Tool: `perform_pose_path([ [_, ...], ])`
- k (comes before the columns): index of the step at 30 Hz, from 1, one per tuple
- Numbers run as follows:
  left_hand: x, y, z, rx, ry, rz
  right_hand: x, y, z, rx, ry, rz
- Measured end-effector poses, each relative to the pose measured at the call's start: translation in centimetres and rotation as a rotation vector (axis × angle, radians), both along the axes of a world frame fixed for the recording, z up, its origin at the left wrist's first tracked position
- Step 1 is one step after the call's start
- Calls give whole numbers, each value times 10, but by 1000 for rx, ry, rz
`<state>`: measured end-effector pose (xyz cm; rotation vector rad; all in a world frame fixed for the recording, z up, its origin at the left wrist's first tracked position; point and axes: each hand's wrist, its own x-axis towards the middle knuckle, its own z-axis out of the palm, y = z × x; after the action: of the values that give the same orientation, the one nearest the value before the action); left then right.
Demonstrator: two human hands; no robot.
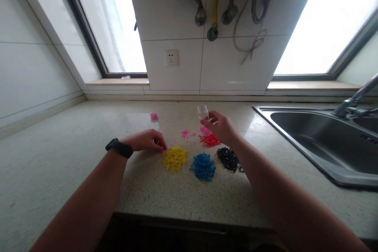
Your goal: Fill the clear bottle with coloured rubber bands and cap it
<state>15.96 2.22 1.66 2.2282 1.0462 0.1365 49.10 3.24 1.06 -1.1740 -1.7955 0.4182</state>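
Observation:
On the speckled countertop [59, 157] lie small heaps of rubber bands: yellow [174, 158], blue [202, 166], black [228, 158], red [209, 140], and a few loose pink ones [186, 134]. My left hand [146, 140], with a black wristband, rests on the counter with fingertips pinched at the yellow heap's left edge, on something pink that I cannot name. My right hand [222, 127] is closed around a small clear jar [203, 113] with pink bands at its bottom, held just above the red heap.
A pink lid [154, 116] sits further back on the counter. A steel sink [321, 141] with a tap [356, 98] fills the right side. A tiled wall with a socket [171, 57] and hoses [218, 4] stands behind, between two windows.

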Motion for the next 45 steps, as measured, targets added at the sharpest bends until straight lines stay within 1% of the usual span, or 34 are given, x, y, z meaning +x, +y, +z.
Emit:
perform_pose_path([
  [6,0,0,-1,-3,13,14,0,-2,1,-12,-16,-10],
  [11,-2,1,-2,3,-18,66,0,-2,3,-2,-28,-19],
  [15,8,2,-7,62,-76,152,0,-3,3,-7,-36,-16],
  [17,14,2,-10,75,-67,171,0,-4,3,-1,-52,-12],
  [22,20,3,-16,108,3,157,0,-6,6,6,-75,-14],
  [29,22,0,-13,163,18,148,0,-5,5,7,-64,-4],
  [33,23,0,-15,172,19,153,0,-6,6,-1,-50,-1],
  [38,22,1,-17,184,40,178,-1,-7,8,-6,-43,-13],
  [45,24,6,-18,285,30,233,-1,-7,8,-8,-34,-9],
])
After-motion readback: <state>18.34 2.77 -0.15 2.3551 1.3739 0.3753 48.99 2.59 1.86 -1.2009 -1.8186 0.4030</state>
